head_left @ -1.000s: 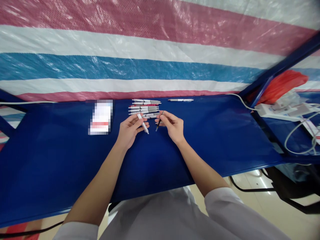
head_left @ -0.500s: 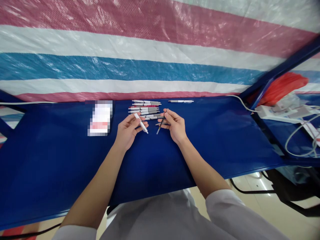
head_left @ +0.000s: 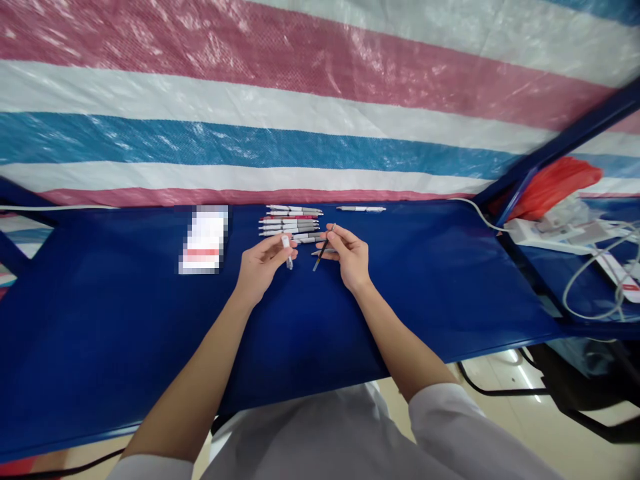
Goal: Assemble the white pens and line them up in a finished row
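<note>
My left hand (head_left: 260, 267) pinches a white pen barrel (head_left: 287, 244), my right hand (head_left: 354, 263) a dark refill (head_left: 321, 256), likely light and bendable, best held mid-length; the barrel seems stiff. Both are above the blue table (head_left: 310, 333), near other pens (head_left: 295, 229).

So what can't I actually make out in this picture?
All in the head view:
White pen barrel: partly covered by the left hand.
Dark refill: pinched part hidden by the right hand.
Pens: any print is too small to read.
White rectangular object: details lost in blocky blur.
Left sleeve: cut off by the bottom edge.
</note>
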`<state>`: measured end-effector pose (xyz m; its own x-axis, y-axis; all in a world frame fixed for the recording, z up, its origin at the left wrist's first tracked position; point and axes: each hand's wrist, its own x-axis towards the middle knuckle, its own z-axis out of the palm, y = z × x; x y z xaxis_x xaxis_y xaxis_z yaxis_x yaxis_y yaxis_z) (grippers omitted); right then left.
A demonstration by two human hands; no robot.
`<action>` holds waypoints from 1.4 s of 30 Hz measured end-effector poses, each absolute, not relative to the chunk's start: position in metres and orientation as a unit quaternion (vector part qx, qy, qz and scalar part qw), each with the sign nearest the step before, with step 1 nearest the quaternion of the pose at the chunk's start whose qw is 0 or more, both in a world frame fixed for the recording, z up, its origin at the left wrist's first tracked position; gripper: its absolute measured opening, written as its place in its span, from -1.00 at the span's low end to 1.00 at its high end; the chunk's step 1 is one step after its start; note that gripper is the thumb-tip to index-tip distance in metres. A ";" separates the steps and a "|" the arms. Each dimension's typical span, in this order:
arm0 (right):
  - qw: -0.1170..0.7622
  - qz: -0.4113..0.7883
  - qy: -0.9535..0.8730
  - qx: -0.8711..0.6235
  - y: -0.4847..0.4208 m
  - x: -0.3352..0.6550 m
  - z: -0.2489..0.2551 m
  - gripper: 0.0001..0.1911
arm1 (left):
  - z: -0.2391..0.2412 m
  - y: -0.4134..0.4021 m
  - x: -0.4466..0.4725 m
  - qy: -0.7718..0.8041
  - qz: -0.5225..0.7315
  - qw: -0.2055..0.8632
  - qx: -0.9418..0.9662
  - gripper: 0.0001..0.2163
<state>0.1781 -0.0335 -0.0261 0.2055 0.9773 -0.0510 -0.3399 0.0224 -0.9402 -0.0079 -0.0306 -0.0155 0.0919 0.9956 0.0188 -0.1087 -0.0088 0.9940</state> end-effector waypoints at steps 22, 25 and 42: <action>0.709 0.395 -0.407 -0.419 -0.041 0.156 0.025 -0.73 | -0.008 -0.038 -0.007 0.408 0.482 0.394 0.668 -0.87; 0.703 0.398 -0.402 -0.430 -0.040 0.155 0.018 -0.74 | -0.012 -0.036 -0.008 0.416 0.481 0.383 0.670 -0.87; 0.687 0.338 -0.477 -0.431 -0.050 0.154 0.016 -0.91 | -0.008 -0.036 -0.004 0.451 0.448 0.421 0.647 -0.86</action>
